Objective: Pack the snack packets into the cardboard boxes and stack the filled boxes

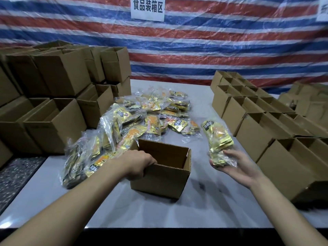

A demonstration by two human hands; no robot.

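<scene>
Head view: fingertips of left hand point(140, 165) hidden inside cardboard box point(165, 180)

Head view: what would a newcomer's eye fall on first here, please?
The yellow heap of snack packets mid-table draws the eye, flanked by stacked cardboard boxes on the left and rows of open boxes on the right. Nearer, the left hand grips the rim of an open box, while the right hand holds a bundle of packets beside it.
</scene>
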